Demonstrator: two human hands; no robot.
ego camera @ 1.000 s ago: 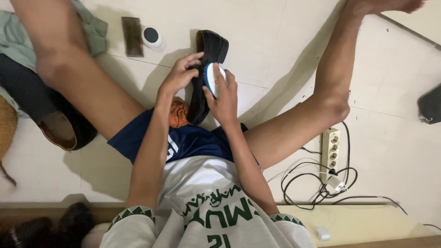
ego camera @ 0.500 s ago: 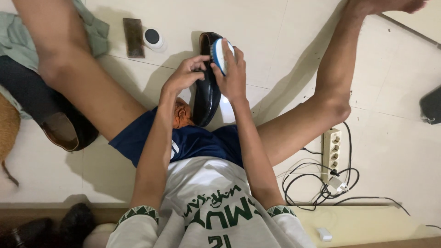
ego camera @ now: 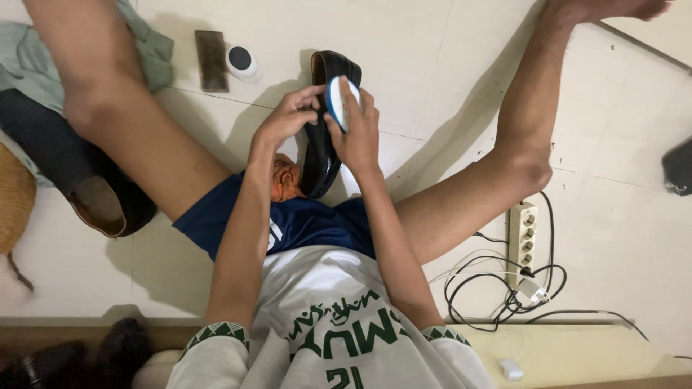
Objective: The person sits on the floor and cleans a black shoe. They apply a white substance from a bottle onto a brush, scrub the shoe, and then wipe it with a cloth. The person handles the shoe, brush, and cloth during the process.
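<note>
Between the legs, on the floor (ego camera: 447, 65): person sits on pale tiles, work held up over the lap.
shoe: black glossy shoe (ego camera: 322, 155) held off the floor, toe down near the lap, opening pointing at the far edge of the floor.
left hand: left hand (ego camera: 288, 119) grip closed on the shoe's upper side, steadying it.
right hand: right hand (ego camera: 358, 133) grip closed on a round white-and-blue applicator (ego camera: 336, 101), pressed against the shoe near its opening.
risk 1: shoe looks slick; one-handed hold could slip and drop it on the tiles.
risk 2: polish could smear onto fingers or the blue shorts (ego camera: 303, 223) just below the toe.
risk 3: power strip (ego camera: 522, 241) and loose cables lie near the right leg; a shifted leg could snag them.
container: small round tin (ego camera: 242, 60) at far left of the floor, beside a brown brush (ego camera: 211, 60); contents can't be told.
</note>
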